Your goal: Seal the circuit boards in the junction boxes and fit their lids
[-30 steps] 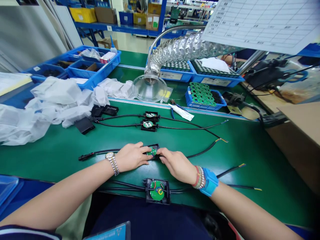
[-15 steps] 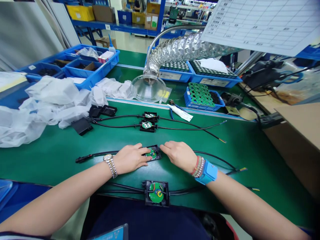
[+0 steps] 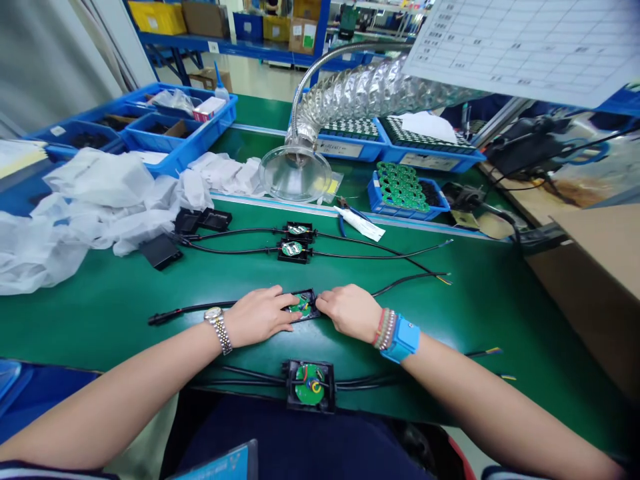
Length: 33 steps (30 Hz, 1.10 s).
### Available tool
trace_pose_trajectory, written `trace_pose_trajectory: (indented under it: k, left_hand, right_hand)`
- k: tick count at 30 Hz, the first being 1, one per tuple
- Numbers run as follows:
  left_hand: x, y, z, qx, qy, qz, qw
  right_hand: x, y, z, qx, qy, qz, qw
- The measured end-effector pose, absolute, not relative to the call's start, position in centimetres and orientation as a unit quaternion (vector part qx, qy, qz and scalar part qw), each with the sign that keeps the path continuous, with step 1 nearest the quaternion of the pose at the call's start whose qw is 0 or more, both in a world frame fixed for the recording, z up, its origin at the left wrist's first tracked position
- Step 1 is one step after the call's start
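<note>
A small black plastic case with a green circuit board inside lies between my hands. My left hand holds its left end, thumb at the far edge and fingers over the board. At the case's right end, my right hand is closed in a pinch on the black cable, which comes out behind the hand. The pinched spot itself is hidden by my fingers. From the left side of the case another cable runs out to a connector. Nearer to me, another open case with a board and cables sits at the table's front edge.
Two wired cases lie farther back, near a white tube and pliers. White wrapped parts are piled at left. A fume hood hangs over the table, beside a blue bin of boards. A cardboard box stands at right.
My right hand has shifted slightly left, against the case. The right-hand cable has swung away from me, its free end now beside the farther cables' ends. My left hand stays on the case.
</note>
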State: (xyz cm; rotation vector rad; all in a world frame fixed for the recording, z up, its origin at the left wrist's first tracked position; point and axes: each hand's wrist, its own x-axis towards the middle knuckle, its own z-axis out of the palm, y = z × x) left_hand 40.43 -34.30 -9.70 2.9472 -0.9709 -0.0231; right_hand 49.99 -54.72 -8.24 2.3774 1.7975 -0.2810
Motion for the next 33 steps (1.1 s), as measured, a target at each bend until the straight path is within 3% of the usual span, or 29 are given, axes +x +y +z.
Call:
trace_pose_trajectory:
  k: [17, 20, 28, 33]
  left_hand:
    - [40.4, -34.2, -9.1, 0.946, -0.324, -0.005, 0.029]
    - [40.4, -34.3, -8.9, 0.946, -0.323, -0.011, 0.024]
    - [40.5, -34.4, -9.0, 0.951, -0.307, -0.02, 0.024]
    - [40.5, -34.2, -8.1, 0.951, -0.301, -0.04, 0.059]
  right_hand:
    - [48.8, -56.2, -10.6, 0.82, 0.544, 0.011, -0.179]
    - [48.4, -56.4, -10.3, 0.794, 0.585, 0.038, -0.16]
    - [48.5, -54.8, -10.1, 0.785, 0.609, -0.027, -0.113]
    - [47.9, -54.4, -10.5, 0.783, 0.615, 0.016, -0.093]
